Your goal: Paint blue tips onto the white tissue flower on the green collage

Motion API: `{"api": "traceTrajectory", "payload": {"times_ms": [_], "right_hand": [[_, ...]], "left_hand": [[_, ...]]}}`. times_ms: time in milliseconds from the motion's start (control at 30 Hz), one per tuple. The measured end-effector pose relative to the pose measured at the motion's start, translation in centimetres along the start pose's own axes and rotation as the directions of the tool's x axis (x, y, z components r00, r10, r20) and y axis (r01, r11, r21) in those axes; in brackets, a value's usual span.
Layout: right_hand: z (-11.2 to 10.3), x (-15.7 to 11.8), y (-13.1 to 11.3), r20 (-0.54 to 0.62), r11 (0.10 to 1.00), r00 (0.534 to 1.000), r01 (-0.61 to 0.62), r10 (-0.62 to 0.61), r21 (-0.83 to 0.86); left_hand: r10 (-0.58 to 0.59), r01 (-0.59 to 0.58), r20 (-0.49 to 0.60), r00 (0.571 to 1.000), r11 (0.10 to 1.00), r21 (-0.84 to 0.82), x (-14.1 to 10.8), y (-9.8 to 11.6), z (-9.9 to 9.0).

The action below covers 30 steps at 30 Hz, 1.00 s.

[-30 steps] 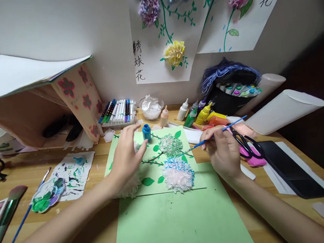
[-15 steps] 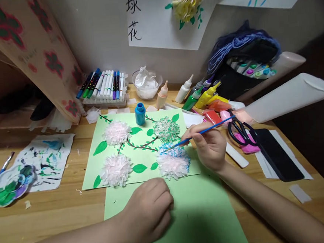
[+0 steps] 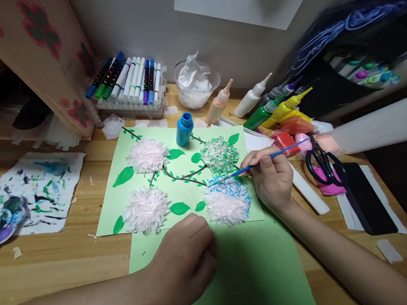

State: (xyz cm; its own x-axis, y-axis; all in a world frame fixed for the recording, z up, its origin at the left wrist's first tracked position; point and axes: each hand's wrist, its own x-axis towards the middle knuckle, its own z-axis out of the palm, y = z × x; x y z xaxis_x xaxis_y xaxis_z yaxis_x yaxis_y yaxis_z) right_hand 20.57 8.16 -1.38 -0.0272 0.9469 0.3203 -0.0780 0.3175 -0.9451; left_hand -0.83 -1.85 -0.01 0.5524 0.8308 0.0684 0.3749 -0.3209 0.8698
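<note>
My right hand pinches a thin blue paintbrush, its tip at the upper left of the lower right paper flower, whose top and right edges carry blue paint. Above that flower is one dabbed with green. Two pale pink flowers, one upper and one lower, are on the left of the light green sheet. My left hand is curled closed by the sheet's front edge; whether its fingers hold anything is hidden. An open blue paint bottle stands at the sheet's back edge.
Markers lie on a clear case at the back, beside a glass bowl of tissue. Paint bottles lean at back right. Black scissors and a phone lie right. A stained cloth and palette are left.
The view has tilted down and moved closer to the table. The brush tip has shifted slightly up and left on the lower right flower. My left hand remains in much the same place.
</note>
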Motion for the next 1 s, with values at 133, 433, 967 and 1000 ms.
{"api": "traceTrajectory", "payload": {"times_ms": [133, 433, 967, 1000], "right_hand": [[-0.14, 0.11, 0.26, -0.011, 0.999, 1.0, -0.022, 0.023, 0.025], [-0.09, -0.15, 0.26, 0.028, 1.0, 0.999, -0.027, 0.027, 0.003], [-0.02, 0.09, 0.24, -0.054, 1.0, 0.999, 0.006, -0.006, 0.005], [-0.05, 0.15, 0.26, -0.067, 1.0, 0.998, 0.018, -0.017, 0.011]], "left_hand": [[-0.028, 0.029, 0.012, 1.0, 0.998, -0.049, 0.08, 0.04, -0.15], [-0.064, 0.065, 0.013, 0.998, 0.995, -0.073, 0.2, 0.16, -0.22], [-0.067, 0.07, 0.034, 0.997, 0.994, -0.089, 0.05, 0.2, -0.26], [-0.068, 0.071, 0.035, 0.997, 0.993, -0.091, 0.03, 0.21, -0.26]]}}
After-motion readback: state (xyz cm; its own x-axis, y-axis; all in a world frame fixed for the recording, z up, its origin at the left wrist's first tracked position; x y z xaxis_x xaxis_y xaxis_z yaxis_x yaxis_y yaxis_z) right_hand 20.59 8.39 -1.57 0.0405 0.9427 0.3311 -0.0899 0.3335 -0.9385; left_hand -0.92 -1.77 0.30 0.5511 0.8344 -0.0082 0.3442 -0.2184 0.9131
